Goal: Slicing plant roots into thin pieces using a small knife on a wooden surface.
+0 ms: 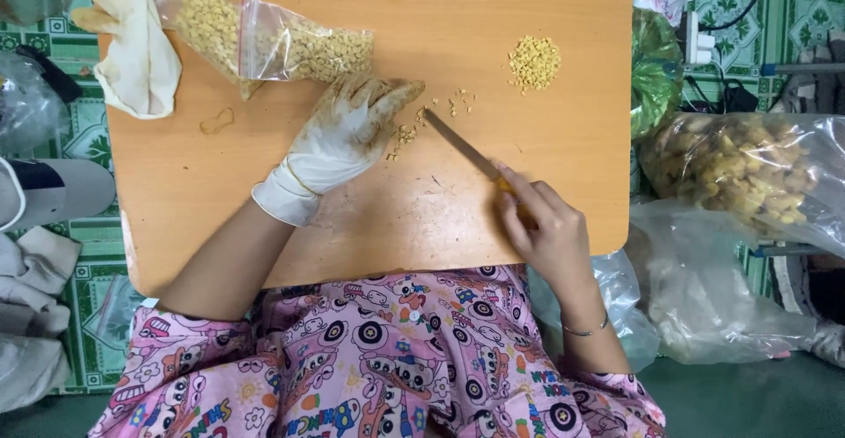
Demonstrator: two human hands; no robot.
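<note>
My left hand (339,143), in a stained white glove, lies flat on the wooden board (220,191), its fingertips pressing down a small cluster of yellow bits (405,132). My bare right hand (546,227) grips the yellow handle of a knife (462,146). The blade points up-left and its tip meets the bits beside the gloved fingers. A few cut pieces (462,101) lie scattered just beyond the blade. A heap of chopped yellow pieces (533,61) sits at the board's far right.
A clear bag of yellow pieces (264,42) lies at the far left of the board, beside a spare stained glove (132,51). To the right of the board are a large bag of yellow-brown chunks (748,169), empty plastic bags (704,288) and a green bag (653,73).
</note>
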